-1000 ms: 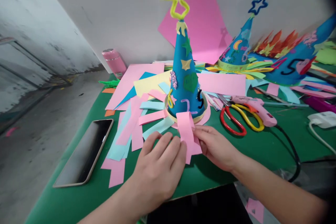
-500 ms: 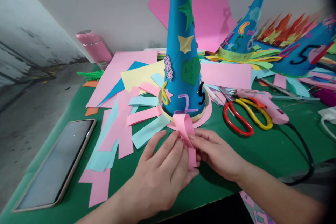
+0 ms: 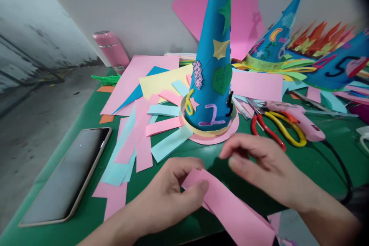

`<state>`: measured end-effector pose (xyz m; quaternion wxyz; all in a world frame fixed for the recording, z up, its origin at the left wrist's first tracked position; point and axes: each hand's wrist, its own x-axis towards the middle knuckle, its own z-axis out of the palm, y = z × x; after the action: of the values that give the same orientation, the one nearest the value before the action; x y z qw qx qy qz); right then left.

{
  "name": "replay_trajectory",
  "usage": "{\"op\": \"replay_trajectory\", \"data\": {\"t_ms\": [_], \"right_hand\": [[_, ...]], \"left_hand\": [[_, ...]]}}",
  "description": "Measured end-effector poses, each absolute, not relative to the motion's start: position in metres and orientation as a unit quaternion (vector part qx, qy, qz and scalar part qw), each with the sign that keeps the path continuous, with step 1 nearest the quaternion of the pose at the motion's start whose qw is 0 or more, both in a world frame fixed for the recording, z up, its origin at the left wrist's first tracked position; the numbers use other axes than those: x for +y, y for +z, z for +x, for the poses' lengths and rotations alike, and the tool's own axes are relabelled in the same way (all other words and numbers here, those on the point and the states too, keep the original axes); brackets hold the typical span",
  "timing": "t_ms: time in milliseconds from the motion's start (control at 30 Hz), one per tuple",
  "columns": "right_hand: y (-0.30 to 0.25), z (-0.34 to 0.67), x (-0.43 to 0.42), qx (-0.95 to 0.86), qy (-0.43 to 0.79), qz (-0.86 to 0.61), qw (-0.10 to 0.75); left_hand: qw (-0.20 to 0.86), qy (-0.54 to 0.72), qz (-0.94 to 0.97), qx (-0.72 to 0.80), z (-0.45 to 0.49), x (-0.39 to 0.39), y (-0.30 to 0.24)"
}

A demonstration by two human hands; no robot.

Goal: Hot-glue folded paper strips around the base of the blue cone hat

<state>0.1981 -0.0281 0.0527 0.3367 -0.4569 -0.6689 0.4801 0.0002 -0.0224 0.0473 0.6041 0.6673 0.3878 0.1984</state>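
A tall blue paper cone hat (image 3: 213,57) stands on the table, decorated with stars, a green heart and a purple figure. Pink and light-blue paper strips fan out from the left of its pink brim (image 3: 207,139). Close to me, my left hand (image 3: 175,196) pinches a pink paper strip (image 3: 233,211) between thumb and fingers. The strip slants down towards the lower right, past the table edge. My right hand (image 3: 259,169) hovers just right of the brim, fingers loosely bent and apart, with nothing in them.
Scissors (image 3: 276,127) and a pink glue gun (image 3: 300,119) with a black cord lie right. Loose paper strips (image 3: 123,153) and a phone (image 3: 69,177) lie left. Behind stand a pink bottle (image 3: 112,52) and another cone hat (image 3: 276,34).
My left hand has drawn the pink strip away from the hat's brim towards me. My right hand has let go of it and moved right. The view has shifted slightly.
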Motion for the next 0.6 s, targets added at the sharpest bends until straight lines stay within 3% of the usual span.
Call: {"op": "replay_trajectory", "data": {"t_ms": [67, 133, 333, 600], "right_hand": [[0.055, 0.19, -0.026, -0.686, 0.536, -0.432, 0.236], [0.051, 0.182, -0.022, -0.679, 0.568, -0.421, 0.198], [0.029, 0.173, -0.002, -0.564, 0.653, -0.399, 0.31], [0.02, 0.172, 0.0, -0.531, 0.658, -0.408, 0.344]], "left_hand": [[0.63, 0.192, 0.631, 0.41, 0.0, -0.019, 0.044], [0.649, 0.217, 0.594, 0.422, 0.001, -0.017, 0.041], [0.714, 0.358, 0.438, 0.413, 0.002, -0.011, 0.03], [0.686, 0.347, 0.444, 0.46, 0.007, -0.009, 0.029]]}}
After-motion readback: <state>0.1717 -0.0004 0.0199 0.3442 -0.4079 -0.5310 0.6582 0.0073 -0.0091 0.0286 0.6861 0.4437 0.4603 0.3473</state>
